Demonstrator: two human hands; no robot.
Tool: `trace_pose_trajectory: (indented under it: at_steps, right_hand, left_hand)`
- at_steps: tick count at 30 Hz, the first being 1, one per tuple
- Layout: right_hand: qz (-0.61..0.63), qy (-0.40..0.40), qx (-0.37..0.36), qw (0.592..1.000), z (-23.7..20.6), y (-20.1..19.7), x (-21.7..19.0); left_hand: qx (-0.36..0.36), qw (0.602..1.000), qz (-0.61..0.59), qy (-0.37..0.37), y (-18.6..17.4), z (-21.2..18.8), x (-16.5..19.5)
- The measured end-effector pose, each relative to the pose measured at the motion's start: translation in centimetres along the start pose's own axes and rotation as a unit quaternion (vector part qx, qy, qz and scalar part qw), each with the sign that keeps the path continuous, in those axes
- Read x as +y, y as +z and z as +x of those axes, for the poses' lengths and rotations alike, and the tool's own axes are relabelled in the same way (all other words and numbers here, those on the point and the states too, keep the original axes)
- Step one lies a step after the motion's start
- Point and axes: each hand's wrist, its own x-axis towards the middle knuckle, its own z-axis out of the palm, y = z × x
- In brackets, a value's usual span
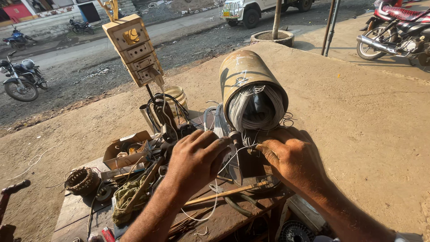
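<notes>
Both forearms fill the bottom of my view, so starting there. Left hand (197,159) is knuckles-up, fingers curled down over a small dark winding block (247,163); can't tell whether it's pinching wire or just pressing. Right hand (293,163) is mostly closed, thumb and fingertips pinched on thin pale wire (245,145) just beside the left fingertips.

Left to right:
- Well left of the left hand: a wound copper stator coil (82,180) at the bench edge, then an open cardboard box (125,150) of bits and a greenish rag (127,197).
- Above the left hand: a tilted switch-and-socket board (134,49) with black cables (165,112) hanging into the clutter.
- Between and above the hands: a metal cylinder (248,76) lying on its side, grey wire bundle (255,107) packed in its open end, loose strands running down to the fingers.
- Under the hands: a wooden stick (228,192) across the wooden bench (76,210).

Risks as I judge them:
- Cylinder sits on its curved side; a hard tug on the strands could roll it towards the hands.
- Loose strands are already looping; uneven tension could kink or snap the thin wire.
- Hanging cables sit close to the left hand, so a snag could pull the board over.
- Slack loop below the left wrist could catch on the stick.
</notes>
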Motion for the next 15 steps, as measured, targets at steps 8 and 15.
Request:
trace_pose_trajectory:
  at_steps: [8, 15]
  right_hand:
    - [0.046, -0.063, 0.099, 0.992, -0.9, -0.1, -2.2]
    - [-0.013, -0.092, 0.142, 0.986, -0.7, 1.2, -3.0]
  left_hand:
    - [0.054, 0.994, 0.020, 0.090, 0.6, 3.1, 1.1]
    - [-0.194, 0.969, 0.104, 0.115, -1.1, 8.7, 1.0]
